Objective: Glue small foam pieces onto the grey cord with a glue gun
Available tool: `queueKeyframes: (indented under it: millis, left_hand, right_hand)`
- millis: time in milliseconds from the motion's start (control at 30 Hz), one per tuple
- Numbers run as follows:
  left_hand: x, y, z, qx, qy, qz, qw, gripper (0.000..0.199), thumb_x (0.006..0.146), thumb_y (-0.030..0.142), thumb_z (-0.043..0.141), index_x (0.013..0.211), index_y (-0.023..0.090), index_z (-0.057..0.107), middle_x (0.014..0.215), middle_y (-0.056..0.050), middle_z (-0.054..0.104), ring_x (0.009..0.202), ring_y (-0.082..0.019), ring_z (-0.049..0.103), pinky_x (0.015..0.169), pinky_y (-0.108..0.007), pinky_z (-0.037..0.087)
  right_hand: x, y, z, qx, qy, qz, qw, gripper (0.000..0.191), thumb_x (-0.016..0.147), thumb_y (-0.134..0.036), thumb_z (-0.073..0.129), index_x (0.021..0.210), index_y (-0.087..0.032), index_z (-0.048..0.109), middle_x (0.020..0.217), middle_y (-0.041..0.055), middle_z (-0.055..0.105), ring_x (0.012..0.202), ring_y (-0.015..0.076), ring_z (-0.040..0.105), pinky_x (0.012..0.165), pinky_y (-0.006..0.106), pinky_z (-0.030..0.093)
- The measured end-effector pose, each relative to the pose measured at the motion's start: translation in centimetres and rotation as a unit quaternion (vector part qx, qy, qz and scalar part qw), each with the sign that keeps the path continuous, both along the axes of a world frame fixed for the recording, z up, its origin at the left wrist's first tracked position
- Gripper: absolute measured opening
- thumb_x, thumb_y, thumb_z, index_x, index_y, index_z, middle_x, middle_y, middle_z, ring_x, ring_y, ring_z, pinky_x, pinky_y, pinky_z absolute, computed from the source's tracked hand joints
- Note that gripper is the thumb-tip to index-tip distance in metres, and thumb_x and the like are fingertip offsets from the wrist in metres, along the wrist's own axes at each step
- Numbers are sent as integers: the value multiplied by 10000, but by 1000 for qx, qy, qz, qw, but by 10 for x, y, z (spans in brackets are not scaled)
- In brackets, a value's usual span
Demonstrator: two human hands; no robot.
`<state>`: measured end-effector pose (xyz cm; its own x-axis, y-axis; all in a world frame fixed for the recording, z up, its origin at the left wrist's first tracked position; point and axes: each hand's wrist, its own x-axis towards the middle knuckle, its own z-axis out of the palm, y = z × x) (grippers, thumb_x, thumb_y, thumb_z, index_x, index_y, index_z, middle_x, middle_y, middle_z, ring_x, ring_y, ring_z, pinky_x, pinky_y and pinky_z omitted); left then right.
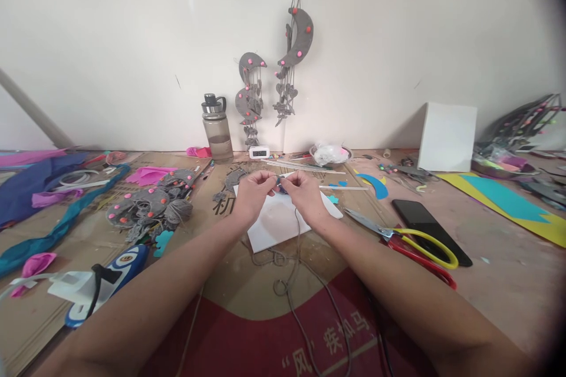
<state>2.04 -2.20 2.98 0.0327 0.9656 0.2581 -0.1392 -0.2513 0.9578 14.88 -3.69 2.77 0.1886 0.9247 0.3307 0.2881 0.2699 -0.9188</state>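
My left hand [255, 193] and my right hand [306, 194] meet over a white sheet or board [275, 225], fingertips pinched together. Between them is a small dark piece [282, 186], mostly hidden by the fingers, so its shape is unclear. From my right hand hangs a grey cord [299, 230], which runs down in loose loops over the cardboard and the red surface near my body. Just beyond my left hand lies a flat grey piece [234, 177].
Scissors [400, 241] and a black phone [431, 230] lie to the right. A glue gun [106, 283] and grey crescent ornaments [150, 200] are on the left. At the back stand a water bottle [218, 132] and a small clock [259, 152]; moon mobiles [303, 35] hang on the wall.
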Motion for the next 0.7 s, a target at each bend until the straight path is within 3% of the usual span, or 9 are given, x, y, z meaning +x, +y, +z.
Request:
queueKeyframes:
  millis: [167,367,533,700]
  left_hand:
    - [2,-1,-6,-31,-43,-13,998,125,659,252,684,703,144,638,624,-6,600,557,-92,510,528,-226,361]
    - [1,-1,-14,-44,-47,-27,998,147,672,279,690,695,146,631,611,-4,593,534,-83,474,523,-227,338]
    - [-4,9,-23,-35,-59,-2,998,164,661,289,701,724,149,645,683,-11,605,594,-100,536,528,-227,341]
    - [-16,22,-25,-40,-79,44,995,178,642,292,704,714,147,630,711,-2,588,600,-93,551,515,-216,329]
  right_hand:
    - [2,5,-8,-10,13,9,1000,259,720,-403,617,879,-201,583,581,-75,481,543,103,435,527,231,339]
    - [4,7,-15,-10,7,45,999,218,737,-394,588,765,-180,617,660,-26,562,610,112,463,584,248,356]
    - [4,3,-16,-28,-42,16,999,254,793,-393,536,934,-191,596,643,-45,528,584,124,469,568,257,351]
    - [2,-7,-6,11,-114,57,992,170,855,-276,464,775,-184,583,763,-2,614,721,132,537,696,268,397]
